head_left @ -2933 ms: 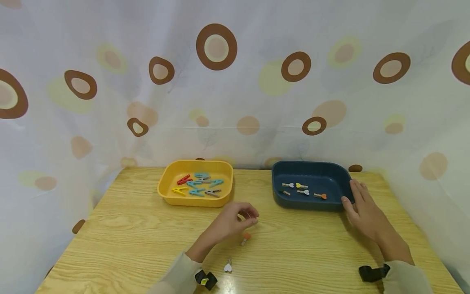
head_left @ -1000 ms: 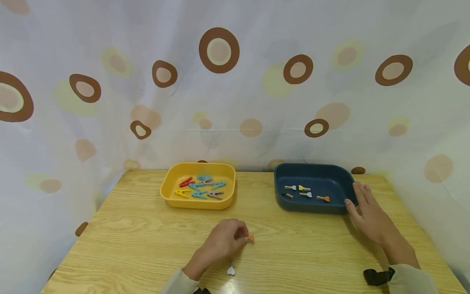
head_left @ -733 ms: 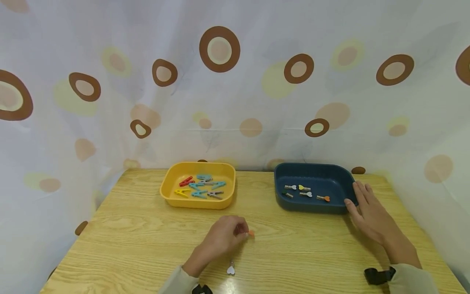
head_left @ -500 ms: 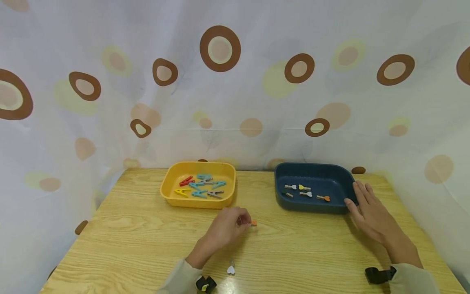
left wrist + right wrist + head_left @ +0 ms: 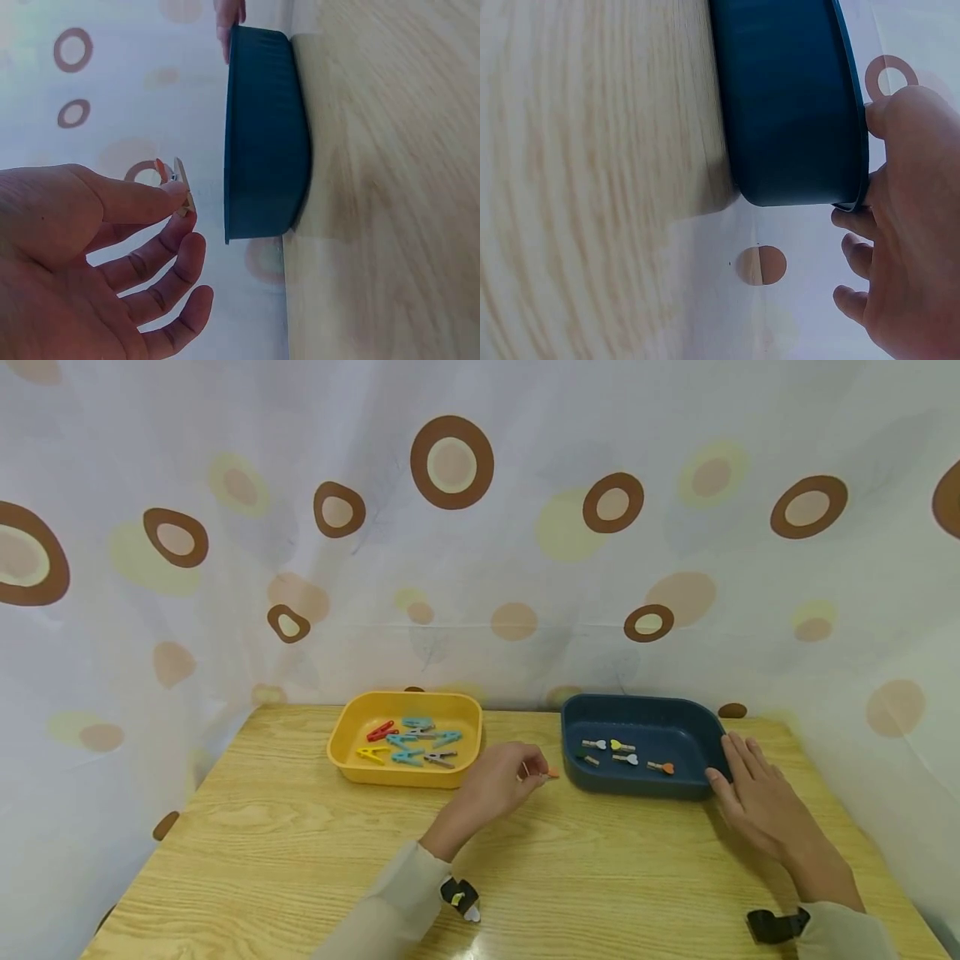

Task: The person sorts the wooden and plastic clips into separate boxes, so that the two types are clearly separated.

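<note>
My left hand (image 5: 495, 785) pinches a small wooden clothespin (image 5: 184, 196) with an orange heart between thumb and index finger, its other fingers loosely bent. It is above the table, just left of the dark blue tray (image 5: 637, 783). My right hand (image 5: 761, 806) rests on that tray's front right corner, fingers extended along the side and thumb at the rim. Inside the tray lie several small heart clothespins, one with a yellow heart (image 5: 617, 745) and one with an orange heart (image 5: 667, 768). A white-heart clothespin (image 5: 472, 914) on the table is mostly hidden by my left wrist.
A yellow tray (image 5: 352, 770) with several larger plastic clothespins, red, yellow, blue and greyish, stands left of the blue tray. Both trays are at the back of the wooden table (image 5: 262, 835). A patterned curtain (image 5: 517, 568) hangs behind it.
My left hand has picked up the orange-heart clothespin from the table and carried it forward and right towards the blue tray. My right hand has stayed at the tray's corner.
</note>
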The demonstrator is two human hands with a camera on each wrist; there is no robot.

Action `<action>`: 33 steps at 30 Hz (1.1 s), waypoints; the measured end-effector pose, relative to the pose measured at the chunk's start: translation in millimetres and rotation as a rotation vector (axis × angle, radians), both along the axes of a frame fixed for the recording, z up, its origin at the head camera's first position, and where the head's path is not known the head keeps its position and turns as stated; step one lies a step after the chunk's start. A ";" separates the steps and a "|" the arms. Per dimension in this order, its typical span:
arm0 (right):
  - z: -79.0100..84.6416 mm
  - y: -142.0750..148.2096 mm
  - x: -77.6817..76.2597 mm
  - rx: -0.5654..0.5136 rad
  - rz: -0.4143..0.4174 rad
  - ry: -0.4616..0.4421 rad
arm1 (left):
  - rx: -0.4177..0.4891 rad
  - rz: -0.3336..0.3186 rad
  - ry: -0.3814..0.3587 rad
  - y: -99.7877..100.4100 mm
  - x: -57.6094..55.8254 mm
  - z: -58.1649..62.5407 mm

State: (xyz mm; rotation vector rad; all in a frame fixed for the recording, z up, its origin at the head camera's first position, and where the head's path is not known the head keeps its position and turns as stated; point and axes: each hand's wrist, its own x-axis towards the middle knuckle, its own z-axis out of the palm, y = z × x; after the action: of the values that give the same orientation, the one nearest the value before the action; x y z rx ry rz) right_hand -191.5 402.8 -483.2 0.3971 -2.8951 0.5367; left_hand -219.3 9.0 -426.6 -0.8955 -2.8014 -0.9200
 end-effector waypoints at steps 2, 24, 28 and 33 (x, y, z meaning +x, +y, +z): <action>-1.0 1.0 0.7 0.000 0.000 0.003 | -0.003 0.004 -0.004 8.3 -4.5 3.8; -0.6 -1.1 1.9 -0.019 -0.008 0.005 | -0.043 -0.055 0.020 89.9 -43.0 14.4; 0.7 -1.5 0.2 -0.013 -0.009 0.012 | -0.014 -0.067 -0.007 102.9 -49.0 14.8; 0.1 -1.7 0.4 -0.018 -0.010 0.021 | -0.012 -0.081 -0.021 120.3 -53.1 12.2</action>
State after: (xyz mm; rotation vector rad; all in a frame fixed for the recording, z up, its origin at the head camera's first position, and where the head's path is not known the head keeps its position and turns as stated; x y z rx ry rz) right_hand -191.2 401.1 -483.1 0.3828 -2.8687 0.5532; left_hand -272.3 129.3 -414.3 -1.0134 -2.8100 -0.9290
